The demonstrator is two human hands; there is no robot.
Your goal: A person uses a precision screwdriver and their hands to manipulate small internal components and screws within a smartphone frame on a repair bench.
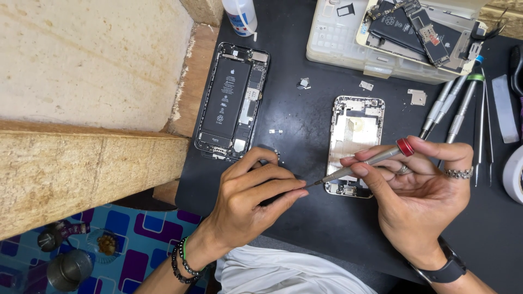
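Head view, looking down on a black work mat [305, 218] butted against a rough stone ledge [81, 163].

Largest item on the mat: clear plastic parts tray [338, 43], top right, carrying a stripped phone chassis with boards [419, 27].

Next: opened phone with black battery [233, 100], back upward, lying left of centre, just above the left hand.

Next: empty silver phone frame [355, 130], centre, partly covered at its lower end by the right hand's fingers.

Left hand [245, 201]: fingers curled and pinched together at the tips on something small; what it holds is hidden. Beaded bracelets on the wrist.

Right hand [419, 190]: thumb and fingers closed around a red-capped screwdriver [365, 161], rings on two fingers, dark watch on the wrist. The shaft slants down and left; its tip meets the left fingertips just beside the frame's lower left corner.

Spare screwdrivers [455, 103] and tweezers [482, 125] lie right of the frame.

Small metal brackets [418, 97] are scattered on the mat above the frame.
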